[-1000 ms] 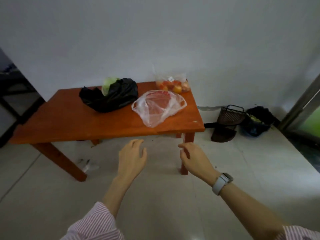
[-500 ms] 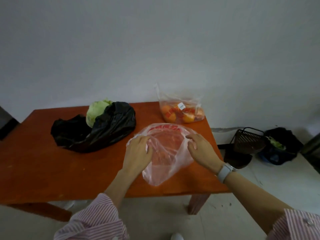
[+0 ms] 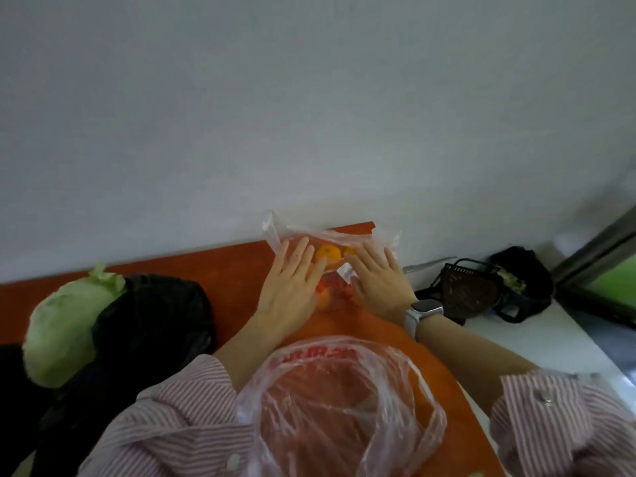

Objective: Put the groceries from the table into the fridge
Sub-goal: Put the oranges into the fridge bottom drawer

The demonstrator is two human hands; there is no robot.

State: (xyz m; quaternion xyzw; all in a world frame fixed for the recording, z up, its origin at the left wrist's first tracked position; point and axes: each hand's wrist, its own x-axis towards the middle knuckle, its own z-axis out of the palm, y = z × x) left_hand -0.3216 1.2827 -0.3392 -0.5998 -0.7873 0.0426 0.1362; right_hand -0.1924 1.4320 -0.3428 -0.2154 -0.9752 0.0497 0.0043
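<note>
— So, where are the hands right now?

— Both are at the far end of the orange-red desk (image 3: 237, 270), up against the grey wall (image 3: 309, 98). The left hand (image 3: 290, 280) lies flat with straight, spread fingers on the left side of the clear bag of fruit (image 3: 332, 259); the right hand (image 3: 380, 278), also flat and spread, presses on the bag's right side. A white smartwatch (image 3: 421, 313) sits on the right wrist.

— Is either one pinching the plastic?

— Not that I can see. The fingers look straight, laid on the bag, not curled round it.

— What is in that bag?

— Orange and reddish round fruit, blurred; one orange piece shows between the two hands. The bag rests on the desk, close to the wall.

— And the other groceries?

— Near the camera, between the striped pink sleeves (image 3: 179, 414), lies a translucent bag with red print (image 3: 344, 407), holding something reddish. To the left, a pale green cabbage (image 3: 65, 325) pokes out of a black plastic bag (image 3: 155, 325).

— Anything off the desk?

— On the floor to the right, a dark basket (image 3: 468, 294) beside another dark bag (image 3: 526, 280) with some greens in it.
</note>
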